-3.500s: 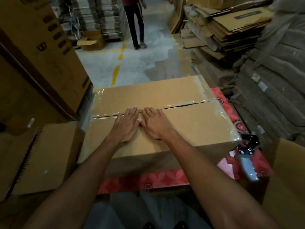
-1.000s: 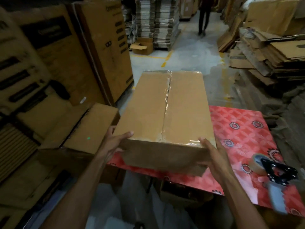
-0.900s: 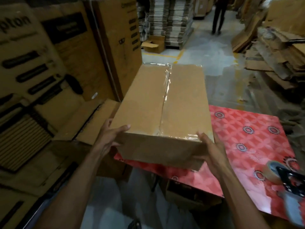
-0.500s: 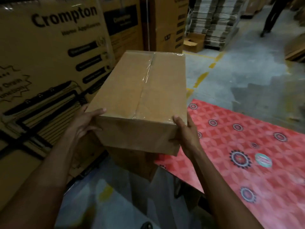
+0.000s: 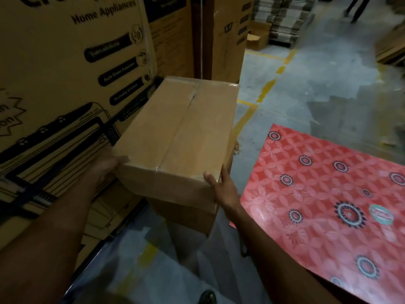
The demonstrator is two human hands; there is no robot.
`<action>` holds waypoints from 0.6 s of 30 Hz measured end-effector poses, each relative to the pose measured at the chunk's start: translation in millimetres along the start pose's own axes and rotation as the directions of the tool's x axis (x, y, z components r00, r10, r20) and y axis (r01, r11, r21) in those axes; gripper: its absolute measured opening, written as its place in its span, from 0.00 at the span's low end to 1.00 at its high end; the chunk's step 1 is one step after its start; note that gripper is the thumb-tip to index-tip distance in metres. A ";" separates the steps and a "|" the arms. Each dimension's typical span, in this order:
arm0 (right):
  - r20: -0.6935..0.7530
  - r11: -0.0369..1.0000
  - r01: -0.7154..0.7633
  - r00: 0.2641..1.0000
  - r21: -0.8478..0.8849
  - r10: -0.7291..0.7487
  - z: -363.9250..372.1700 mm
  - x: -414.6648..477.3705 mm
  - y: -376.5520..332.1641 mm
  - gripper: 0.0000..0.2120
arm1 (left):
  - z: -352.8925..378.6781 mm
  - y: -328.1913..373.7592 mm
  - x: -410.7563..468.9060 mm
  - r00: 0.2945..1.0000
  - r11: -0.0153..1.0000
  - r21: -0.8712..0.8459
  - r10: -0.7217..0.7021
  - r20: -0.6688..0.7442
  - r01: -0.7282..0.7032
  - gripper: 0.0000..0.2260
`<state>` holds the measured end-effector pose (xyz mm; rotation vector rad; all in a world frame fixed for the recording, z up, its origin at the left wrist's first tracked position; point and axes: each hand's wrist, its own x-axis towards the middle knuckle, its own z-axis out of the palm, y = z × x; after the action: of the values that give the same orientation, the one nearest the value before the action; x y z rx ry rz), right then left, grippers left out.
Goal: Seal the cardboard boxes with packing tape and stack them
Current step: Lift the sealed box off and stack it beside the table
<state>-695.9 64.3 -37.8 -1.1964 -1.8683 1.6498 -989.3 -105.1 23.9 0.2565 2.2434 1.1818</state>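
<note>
Plain brown cardboard box, clear tape along its seam, held between both hands. Left hand clasps the near-left corner, right hand the near-right corner. Second brown carton directly beneath; contact unclear. Red patterned surface right of the right hand.

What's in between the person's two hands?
The taped cardboard box: the left hand and right hand hold its near corners, seen in the head view.
</note>
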 end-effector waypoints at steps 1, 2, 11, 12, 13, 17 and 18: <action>0.009 0.999 0.005 1.000 -0.049 -0.004 1.6 0.2 -1.3 0.32 | 3.3 -2.5 2.5 0.999 1.000 0.026 0.000 -0.033 0.001 0.26; 0.007 0.997 0.011 1.000 -0.075 -0.011 2.4 1.0 -1.0 0.31 | 5.9 -2.0 5.2 0.998 0.998 0.055 0.006 -0.061 -0.003 0.27; -0.300 0.984 -0.014 0.951 0.177 0.068 -83.1 -21.1 18.3 0.06 | 140.4 64.5 -61.1 0.799 0.789 0.220 0.598 -0.060 -0.574 0.11; -0.342 0.976 -0.022 0.935 0.216 0.097 -104.6 -28.3 25.7 0.07 | 172.9 71.8 -78.8 0.774 0.766 0.128 0.633 0.020 -0.629 0.11; -0.386 0.969 -0.032 0.914 0.244 0.127 -129.1 -37.9 33.7 0.08 | 206.9 76.3 -95.5 0.737 0.738 0.046 0.667 0.105 -0.674 0.10; -0.594 0.945 -0.037 0.770 0.325 0.234 -238.2 -99.0 77.8 0.08 | 352.5 79.8 -182.4 0.547 0.678 -0.143 0.684 0.484 -0.721 0.09; -0.644 0.940 -0.038 0.719 0.338 0.261 -265.8 -120.5 90.1 0.07 | 386.3 76.5 -207.2 0.495 0.677 -0.148 0.652 0.574 -0.721 0.09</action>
<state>-397.7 129.9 -27.7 -1.5688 -1.0338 1.2397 -605.7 119.3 1.3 1.4925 1.6310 1.1058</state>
